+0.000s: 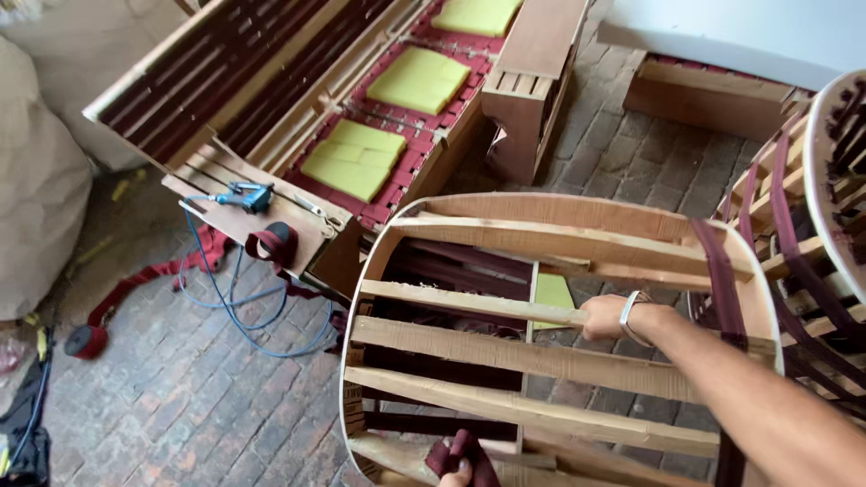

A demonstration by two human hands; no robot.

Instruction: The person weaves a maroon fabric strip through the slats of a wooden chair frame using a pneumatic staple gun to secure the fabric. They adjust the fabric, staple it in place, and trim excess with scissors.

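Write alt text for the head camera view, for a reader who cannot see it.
A right hand grips a slat of a curved wooden chair frame, while the left hand pinches dark red webbing at its lower edge. A sofa frame lies behind on brick floor.

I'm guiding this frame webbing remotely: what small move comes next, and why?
Probably draw the maroon webbing strip in the left hand up across the bare slats. The right hand already grips a slat, steadying the wooden frame, and only its right side carries webbing.
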